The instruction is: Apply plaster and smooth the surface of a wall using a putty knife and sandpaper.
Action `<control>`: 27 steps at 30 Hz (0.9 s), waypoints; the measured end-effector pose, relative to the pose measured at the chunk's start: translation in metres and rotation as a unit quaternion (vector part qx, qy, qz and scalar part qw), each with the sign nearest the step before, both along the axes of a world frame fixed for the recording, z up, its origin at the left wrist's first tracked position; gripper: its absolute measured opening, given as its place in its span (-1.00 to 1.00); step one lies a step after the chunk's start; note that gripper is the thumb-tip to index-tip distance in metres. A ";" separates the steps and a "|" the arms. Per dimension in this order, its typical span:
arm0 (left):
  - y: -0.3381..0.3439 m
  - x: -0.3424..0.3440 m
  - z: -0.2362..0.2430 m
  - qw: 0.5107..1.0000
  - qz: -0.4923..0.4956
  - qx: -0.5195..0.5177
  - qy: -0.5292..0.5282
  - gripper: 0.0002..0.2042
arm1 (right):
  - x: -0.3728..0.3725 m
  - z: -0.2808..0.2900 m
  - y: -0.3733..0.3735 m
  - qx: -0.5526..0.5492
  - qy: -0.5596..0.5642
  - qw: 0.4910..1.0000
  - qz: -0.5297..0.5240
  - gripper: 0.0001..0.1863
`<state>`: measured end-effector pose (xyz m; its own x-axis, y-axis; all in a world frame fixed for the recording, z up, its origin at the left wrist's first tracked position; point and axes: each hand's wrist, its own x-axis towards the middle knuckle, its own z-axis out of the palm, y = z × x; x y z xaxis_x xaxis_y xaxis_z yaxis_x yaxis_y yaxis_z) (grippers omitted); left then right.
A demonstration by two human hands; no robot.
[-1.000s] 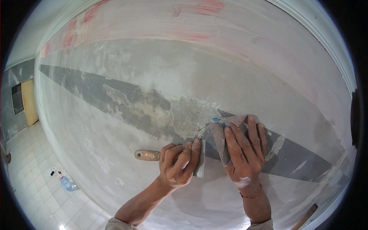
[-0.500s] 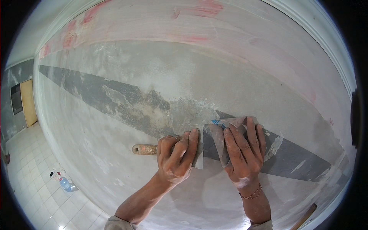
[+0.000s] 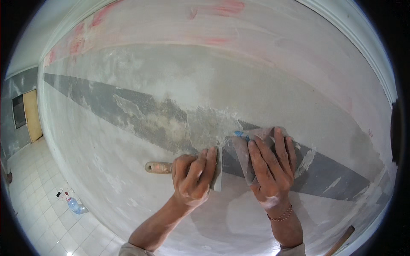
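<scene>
In my left hand (image 3: 192, 177) is a putty knife (image 3: 158, 167), its worn wooden handle sticking out to the left. The blade's right edge shows beside my fingertips, close against the wall. My right hand (image 3: 273, 170) presses a folded sheet of sandpaper (image 3: 242, 151) to the wall; its back is greyish with a blue print. The fingers lie stretched over it, and part of the sheet is hidden beneath them. Both hands are at a dark grey band (image 3: 329, 175) on the wall, just below a rough, flaky patch (image 3: 209, 123).
Pale plaster with pink smears (image 3: 226, 8) covers the upper wall (image 3: 256, 72). White moulding (image 3: 358, 32) runs along the top right. At lower left, a clear blue bottle (image 3: 74, 205) stands on the tiled floor (image 3: 42, 217). A wooden handle (image 3: 341, 240) shows at lower right.
My left hand and the putty knife have shifted slightly left and down, widening the gap to the sandpaper. The right hand stays nearly in place.
</scene>
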<state>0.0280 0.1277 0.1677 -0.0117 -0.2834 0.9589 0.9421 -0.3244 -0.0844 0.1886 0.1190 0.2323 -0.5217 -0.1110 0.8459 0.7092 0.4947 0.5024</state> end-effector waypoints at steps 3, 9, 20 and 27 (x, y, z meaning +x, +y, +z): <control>0.003 -0.002 0.003 1.000 0.007 -0.005 0.006 -0.66 | -0.003 0.000 0.001 0.012 -0.004 1.000 -0.019 -0.73; 0.004 -0.002 0.009 1.000 0.001 -0.006 0.005 -0.67 | -0.001 -0.001 0.001 0.000 -0.011 1.000 -0.027 -0.73; 0.004 -0.002 0.010 1.000 0.011 -0.008 0.006 -0.66 | -0.001 0.003 0.001 0.007 -0.004 1.000 -0.019 -0.72; 0.003 0.000 -0.010 1.000 0.020 -0.016 0.008 -0.71 | 0.001 -0.004 0.002 0.001 -0.009 1.000 -0.012 -0.72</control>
